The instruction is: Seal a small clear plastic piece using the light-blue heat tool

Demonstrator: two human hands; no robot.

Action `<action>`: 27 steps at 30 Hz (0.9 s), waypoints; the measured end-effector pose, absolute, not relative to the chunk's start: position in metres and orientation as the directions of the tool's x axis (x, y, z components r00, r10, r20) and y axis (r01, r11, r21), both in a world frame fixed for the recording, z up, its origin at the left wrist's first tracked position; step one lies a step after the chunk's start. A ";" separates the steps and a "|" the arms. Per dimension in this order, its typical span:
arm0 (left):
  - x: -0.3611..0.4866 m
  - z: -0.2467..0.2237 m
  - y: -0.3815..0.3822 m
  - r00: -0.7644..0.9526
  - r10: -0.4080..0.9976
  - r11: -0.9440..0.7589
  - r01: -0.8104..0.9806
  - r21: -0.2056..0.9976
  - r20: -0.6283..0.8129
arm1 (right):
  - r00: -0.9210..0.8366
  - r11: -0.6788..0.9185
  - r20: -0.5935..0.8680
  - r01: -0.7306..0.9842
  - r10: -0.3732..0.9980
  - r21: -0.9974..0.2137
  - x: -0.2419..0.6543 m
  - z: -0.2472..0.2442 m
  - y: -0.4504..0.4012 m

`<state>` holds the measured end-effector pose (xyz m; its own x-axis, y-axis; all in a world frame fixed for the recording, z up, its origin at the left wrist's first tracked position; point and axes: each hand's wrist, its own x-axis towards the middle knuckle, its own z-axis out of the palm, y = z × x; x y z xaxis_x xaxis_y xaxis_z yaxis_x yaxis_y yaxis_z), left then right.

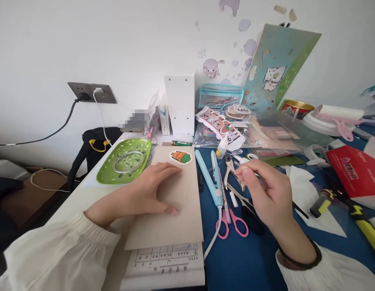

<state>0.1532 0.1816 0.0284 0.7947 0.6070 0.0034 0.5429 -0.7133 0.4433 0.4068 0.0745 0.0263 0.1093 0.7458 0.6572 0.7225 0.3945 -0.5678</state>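
My left hand (pixel 152 188) lies on a beige board (pixel 175 232) with thumb and fingers spread. Just beyond its fingertips, a carrot sticker (pixel 181 157) sits on the board. Printed sheets (pixel 172 262) stick out from under the near edge. Over the blue mat, my right hand (pixel 269 192) is raised with thumb and index finger pinched together; whatever is between them, if anything, is too small to make out. Near it lie metal pliers (pixel 227 171), pink-handled scissors (pixel 239 224) and a light blue flat iron (pixel 207 173) with a white cord.
To the left stands a green tray (pixel 104 171) holding a hoop (pixel 128 162). A small bottle (pixel 223 147), sticker sheet (pixel 220 128) and pencil case (pixel 220 95) are farther back. On the right are a red packet (pixel 354 169) and yellow-black cutters (pixel 366 230).
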 end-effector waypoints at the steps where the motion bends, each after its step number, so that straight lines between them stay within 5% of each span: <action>1: 0.153 0.029 0.183 0.787 0.617 -0.701 0.551 0.454 -0.002 | 0.115 0.383 0.651 0.727 0.750 -0.570 0.407 0.026 0.075; 18: 0.158 0.026 0.174 0.791 0.607 -0.728 0.519 0.448 0.069 | -0.041 0.319 0.464 0.779 0.885 -0.540 0.399 0.014 0.091; 23: 0.151 0.025 0.181 0.667 0.700 -0.625 0.398 0.672 0.256 | -0.435 0.506 0.262 0.777 0.861 -0.373 0.363 0.016 0.102; 27: 0.148 0.023 0.187 0.357 0.834 -0.528 0.291 0.798 0.421 | -0.499 0.538 0.201 0.794 0.843 -0.285 0.345 0.016 0.111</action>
